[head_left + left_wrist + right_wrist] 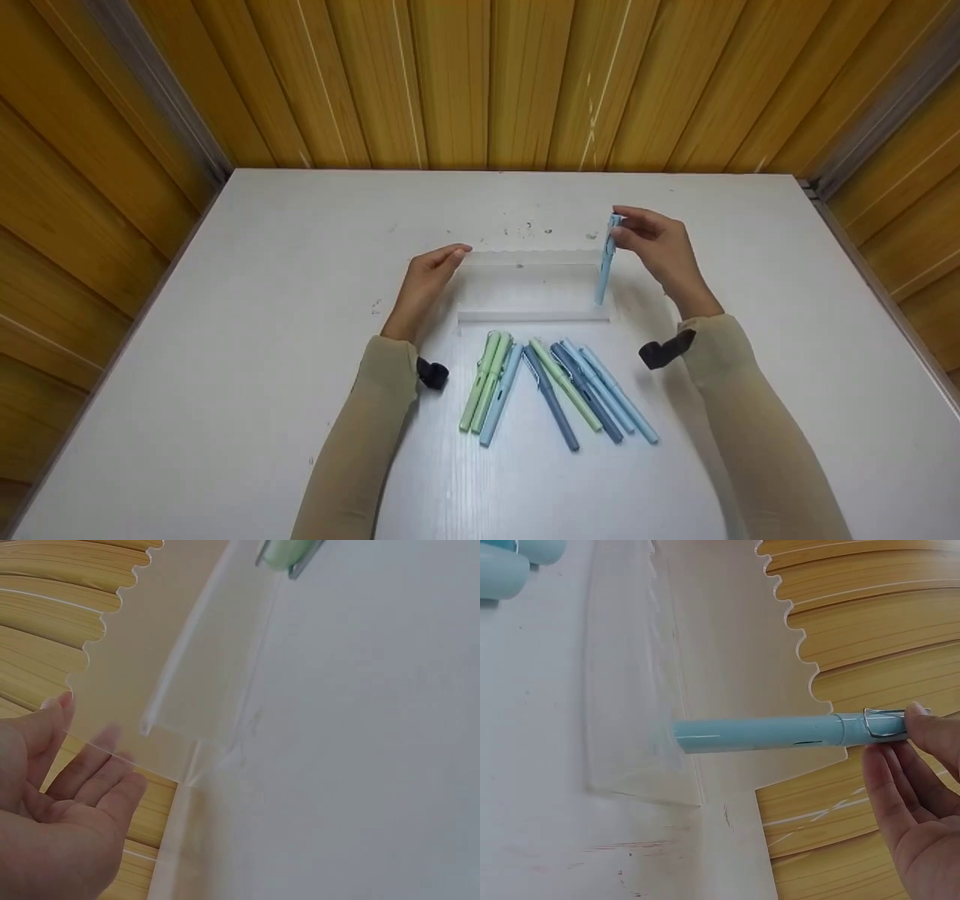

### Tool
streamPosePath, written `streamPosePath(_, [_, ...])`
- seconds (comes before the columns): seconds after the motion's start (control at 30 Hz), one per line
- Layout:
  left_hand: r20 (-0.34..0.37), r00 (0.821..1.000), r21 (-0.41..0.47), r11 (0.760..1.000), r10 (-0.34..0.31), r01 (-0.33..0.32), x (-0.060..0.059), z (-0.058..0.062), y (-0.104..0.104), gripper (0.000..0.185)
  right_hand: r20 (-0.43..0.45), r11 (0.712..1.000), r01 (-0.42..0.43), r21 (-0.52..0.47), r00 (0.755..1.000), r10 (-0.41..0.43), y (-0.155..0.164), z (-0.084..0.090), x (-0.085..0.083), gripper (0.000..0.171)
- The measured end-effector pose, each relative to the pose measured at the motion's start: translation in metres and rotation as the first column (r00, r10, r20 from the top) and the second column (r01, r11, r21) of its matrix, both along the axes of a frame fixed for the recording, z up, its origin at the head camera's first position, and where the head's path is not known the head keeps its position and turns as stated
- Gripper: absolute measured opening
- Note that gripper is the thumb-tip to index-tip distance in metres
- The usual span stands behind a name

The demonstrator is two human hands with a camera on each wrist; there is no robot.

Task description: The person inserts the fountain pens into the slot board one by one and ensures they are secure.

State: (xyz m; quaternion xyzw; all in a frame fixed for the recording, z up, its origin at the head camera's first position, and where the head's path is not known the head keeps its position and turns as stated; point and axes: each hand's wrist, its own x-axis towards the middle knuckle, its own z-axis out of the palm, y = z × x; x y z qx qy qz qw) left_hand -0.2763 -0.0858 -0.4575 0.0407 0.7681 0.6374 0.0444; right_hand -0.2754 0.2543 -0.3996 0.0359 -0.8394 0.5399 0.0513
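Note:
A clear plastic pen stand (534, 289) with a scalloped back edge sits mid-table. My right hand (654, 247) pinches the capped top of a light blue pen (606, 261) and holds it upright, its lower end inside the stand's right end (641, 735). In the right wrist view the pen (780, 733) reaches from my fingers (922, 735) into the clear plastic. My left hand (431, 274) rests with straight fingers against the stand's left end (187, 712). Several green, light blue and grey-blue pens (559, 382) lie in a fan in front of the stand.
The white tabletop (225, 315) has small specks behind the stand. Wooden slat walls (480, 75) close in the back and both sides. A green pen tip (289, 553) shows at the top of the left wrist view.

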Motion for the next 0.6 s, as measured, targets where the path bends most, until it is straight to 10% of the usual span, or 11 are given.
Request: streamPosePath(0.6, [0.002, 1.0, -0.029, 1.0, 0.0, 0.0, -0.0027, -0.0008, 0.0, 0.039, 0.074, 0.998, 0.038, 0.053, 0.996, -0.042, -0.0034, -0.008, -0.0067, 0.038])
